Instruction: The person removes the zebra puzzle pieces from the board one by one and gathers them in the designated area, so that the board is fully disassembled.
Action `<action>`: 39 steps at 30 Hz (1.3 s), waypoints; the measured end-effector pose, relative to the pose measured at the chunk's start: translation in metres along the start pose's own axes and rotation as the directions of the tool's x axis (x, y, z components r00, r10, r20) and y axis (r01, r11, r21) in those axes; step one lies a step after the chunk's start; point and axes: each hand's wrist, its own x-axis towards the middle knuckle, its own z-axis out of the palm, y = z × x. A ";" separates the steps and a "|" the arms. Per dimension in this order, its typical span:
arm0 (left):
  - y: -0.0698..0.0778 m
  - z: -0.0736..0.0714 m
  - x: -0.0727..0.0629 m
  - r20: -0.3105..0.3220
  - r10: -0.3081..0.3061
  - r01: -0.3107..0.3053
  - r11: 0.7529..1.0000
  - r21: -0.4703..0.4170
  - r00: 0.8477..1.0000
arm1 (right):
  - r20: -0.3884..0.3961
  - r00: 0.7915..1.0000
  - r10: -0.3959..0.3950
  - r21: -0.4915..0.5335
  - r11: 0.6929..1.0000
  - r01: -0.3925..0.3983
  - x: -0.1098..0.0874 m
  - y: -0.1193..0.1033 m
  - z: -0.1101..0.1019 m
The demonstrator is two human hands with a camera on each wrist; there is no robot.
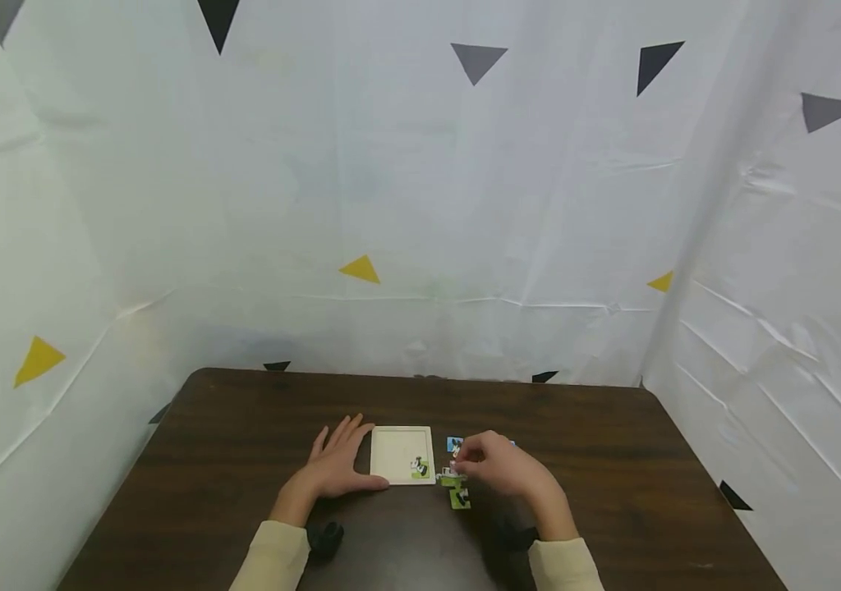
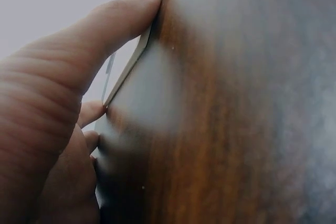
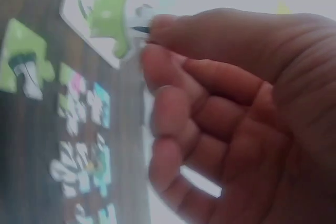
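A pale square puzzle tray (image 1: 394,447) lies on the table with one panda puzzle piece (image 1: 420,469) in its lower right corner. My left hand (image 1: 337,469) is spread at the tray's left side. Its thumb touches the near edge, and in the left wrist view another fingertip meets the tray's rim (image 2: 125,71) at a corner. My right hand (image 1: 502,464) pinches a green-and-white puzzle piece (image 3: 108,15) between thumb and forefinger, just right of the tray. Below that hand, a green puzzle piece with a black-and-white figure (image 1: 460,498) lies on the table.
More loose puzzle pieces (image 3: 84,166) lie on the dark wooden table (image 1: 243,443) beside and beneath the right hand, partly hidden from the head view. A white curtain (image 1: 420,180) with coloured triangles hangs behind the table and at its sides.
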 end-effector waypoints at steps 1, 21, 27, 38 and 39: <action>0.000 0.000 0.001 0.000 -0.002 0.002 1.000 0.001 1.000 | 0.005 1.000 0.007 0.002 1.000 -0.007 -0.002 0.002 -0.003; 0.000 -0.001 0.002 0.011 -0.018 0.018 1.000 0.011 1.000 | 0.056 0.987 0.149 -0.025 0.989 -0.148 -0.026 0.035 -0.021; -0.005 0.006 0.004 -0.004 -0.012 0.012 1.000 0.016 1.000 | 0.022 0.981 0.193 -0.021 0.981 -0.193 -0.021 0.038 -0.013; -0.002 0.002 0.002 -0.011 -0.022 0.023 0.998 0.061 1.000 | 0.034 0.956 0.292 -0.051 0.956 -0.290 -0.022 0.035 -0.006; -0.001 0.002 0.002 -0.009 -0.024 0.025 0.998 0.062 1.000 | 0.034 0.955 0.295 -0.056 0.954 -0.293 -0.022 0.035 -0.005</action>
